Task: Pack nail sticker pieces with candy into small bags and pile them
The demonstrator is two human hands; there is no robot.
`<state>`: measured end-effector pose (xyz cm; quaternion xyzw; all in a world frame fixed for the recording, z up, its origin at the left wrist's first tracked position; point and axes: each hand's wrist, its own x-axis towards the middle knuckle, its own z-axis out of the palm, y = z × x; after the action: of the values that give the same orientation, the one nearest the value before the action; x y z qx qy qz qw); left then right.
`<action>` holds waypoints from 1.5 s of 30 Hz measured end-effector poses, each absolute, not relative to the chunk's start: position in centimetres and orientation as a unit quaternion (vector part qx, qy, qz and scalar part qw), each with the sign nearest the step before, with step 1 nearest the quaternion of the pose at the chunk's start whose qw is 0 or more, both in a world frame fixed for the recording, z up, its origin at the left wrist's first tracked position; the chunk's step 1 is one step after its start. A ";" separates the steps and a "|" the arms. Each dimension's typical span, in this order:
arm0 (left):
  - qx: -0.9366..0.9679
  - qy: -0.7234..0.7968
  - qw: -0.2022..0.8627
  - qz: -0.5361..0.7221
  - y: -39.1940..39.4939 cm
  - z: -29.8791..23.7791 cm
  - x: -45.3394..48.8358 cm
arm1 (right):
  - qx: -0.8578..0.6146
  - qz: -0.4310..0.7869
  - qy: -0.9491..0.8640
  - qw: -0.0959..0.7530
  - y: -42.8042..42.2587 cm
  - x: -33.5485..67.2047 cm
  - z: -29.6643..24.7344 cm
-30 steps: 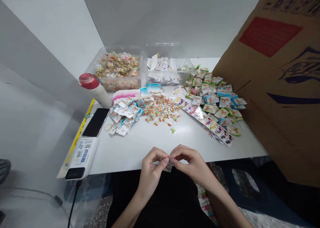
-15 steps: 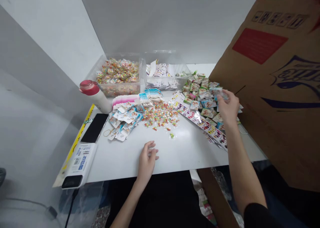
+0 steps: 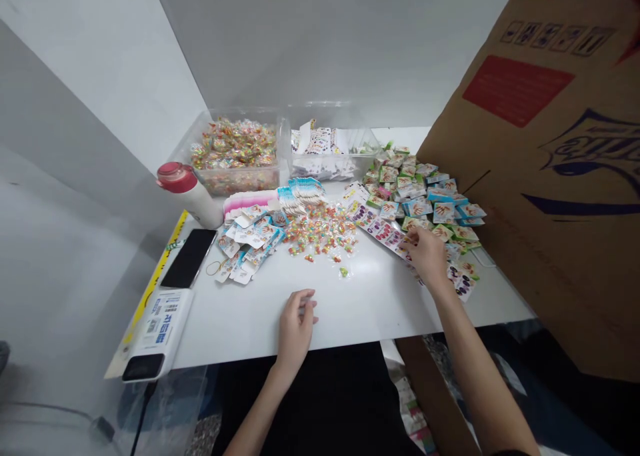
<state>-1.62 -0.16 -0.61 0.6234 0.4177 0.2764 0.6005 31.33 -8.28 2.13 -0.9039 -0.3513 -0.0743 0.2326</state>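
Observation:
My left hand (image 3: pixel 296 326) rests on the white table near its front edge, fingers loosely bent and apart, holding nothing. At the right, my right hand (image 3: pixel 426 256) is over a fanned row of printed sticker sheets (image 3: pixel 379 228), thumb and fingertips pinched at a sheet's edge. Behind that hand lies a heap of small printed boxes (image 3: pixel 419 207), green and blue. Small clear bags of colourful candy-like pieces (image 3: pixel 323 229) are spread across the middle. Left of them are flat, unfolded-looking blue-white cartons (image 3: pixel 253 237) and a fanned stack of blue-edged cartons (image 3: pixel 306 193).
Two clear plastic bins stand at the back: one with filled bags (image 3: pixel 237 146), one with sticker sheets (image 3: pixel 323 153). A red-lidded bottle (image 3: pixel 193 193), a phone (image 3: pixel 189 259) and a white power bank (image 3: pixel 159 336) line the left. A large cardboard box (image 3: pixel 530 196) borders the right.
My right hand has come down and left from the box heap to the sticker sheets, leaving the small box behind. The sheets' near end has shifted right. My left hand has barely moved.

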 end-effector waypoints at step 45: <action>0.481 0.289 0.782 0.271 0.5 9.7 -4.5 | -0.554 0.278 -0.528 0.581 -6.9 11.7 10.9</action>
<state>-4.46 0.50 9.65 0.4812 0.2889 0.2709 0.7820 11.68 -6.90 10.85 -0.5541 -0.5277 0.2777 0.5808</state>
